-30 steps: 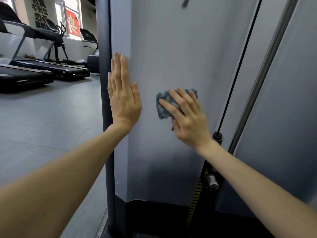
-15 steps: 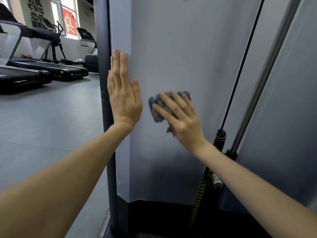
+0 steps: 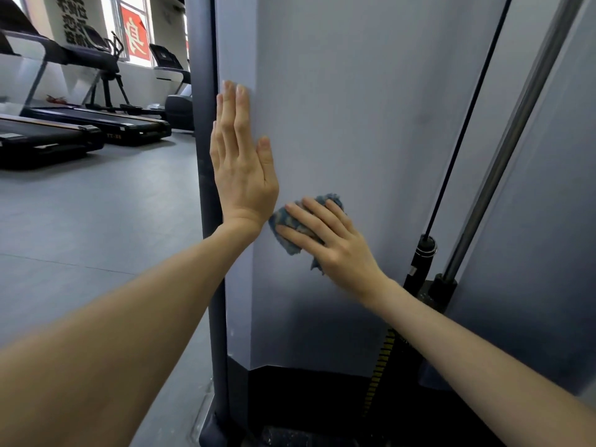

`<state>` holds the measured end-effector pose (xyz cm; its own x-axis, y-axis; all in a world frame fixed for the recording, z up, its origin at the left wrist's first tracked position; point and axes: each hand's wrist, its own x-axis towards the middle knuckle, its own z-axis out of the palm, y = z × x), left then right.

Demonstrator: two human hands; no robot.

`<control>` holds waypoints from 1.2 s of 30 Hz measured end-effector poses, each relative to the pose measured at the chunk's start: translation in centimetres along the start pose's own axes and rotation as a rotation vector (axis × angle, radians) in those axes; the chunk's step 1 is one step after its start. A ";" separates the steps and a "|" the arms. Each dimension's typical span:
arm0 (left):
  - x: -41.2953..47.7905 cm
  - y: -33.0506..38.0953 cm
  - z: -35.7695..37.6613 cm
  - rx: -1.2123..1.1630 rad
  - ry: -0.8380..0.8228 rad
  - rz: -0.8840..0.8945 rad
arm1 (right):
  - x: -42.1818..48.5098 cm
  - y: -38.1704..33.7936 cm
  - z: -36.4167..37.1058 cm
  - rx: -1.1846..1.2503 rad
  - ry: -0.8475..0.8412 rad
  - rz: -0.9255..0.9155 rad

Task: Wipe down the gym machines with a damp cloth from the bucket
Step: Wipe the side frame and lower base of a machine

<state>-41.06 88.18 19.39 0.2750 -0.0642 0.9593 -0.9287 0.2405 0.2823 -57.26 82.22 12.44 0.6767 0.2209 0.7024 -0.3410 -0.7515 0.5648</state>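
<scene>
A tall grey panel (image 3: pixel 371 117) of a cable weight machine fills the middle of the head view. My left hand (image 3: pixel 240 166) lies flat on the panel's left edge, fingers straight and pointing up, holding nothing. My right hand (image 3: pixel 329 241) presses a crumpled blue cloth (image 3: pixel 285 222) against the panel, just below and right of the left wrist. Most of the cloth is hidden under the fingers and palm. No bucket is in view.
A dark upright post (image 3: pixel 203 156) borders the panel on the left. To the right run a black cable (image 3: pixel 467 124) and a steel guide rod (image 3: pixel 516 130) down to the weight stack (image 3: pixel 403 359). Treadmills (image 3: pixel 80 130) stand at the far left on grey floor (image 3: pixel 96 221).
My right hand has slid the cloth left and down across the panel, close to the left wrist. The left hand has stayed flat on the panel edge.
</scene>
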 end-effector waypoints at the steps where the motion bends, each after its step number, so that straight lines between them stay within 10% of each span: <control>1: 0.0 0.0 0.0 0.003 0.003 -0.002 | -0.5 -0.6 0.4 0.023 -0.018 -0.023; 9: 0.0 0.0 -0.1 0.019 0.022 -0.015 | -9.5 -3.7 3.5 0.060 -0.381 -0.651; 24: 0.0 -0.1 0.1 0.060 0.050 -0.009 | -0.6 2.7 -1.8 -0.045 0.102 0.080; 32: 0.0 0.0 0.1 0.063 0.059 -0.010 | -13.8 -6.3 4.9 0.062 -0.554 -0.699; 36: 0.0 0.0 0.1 0.065 0.054 -0.009 | -7.6 -5.9 5.0 0.117 -0.302 -0.571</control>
<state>-41.05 88.10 19.36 0.2943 -0.0134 0.9556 -0.9399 0.1771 0.2920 -57.08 81.85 1.60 0.8897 0.4334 0.1437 0.1878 -0.6342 0.7500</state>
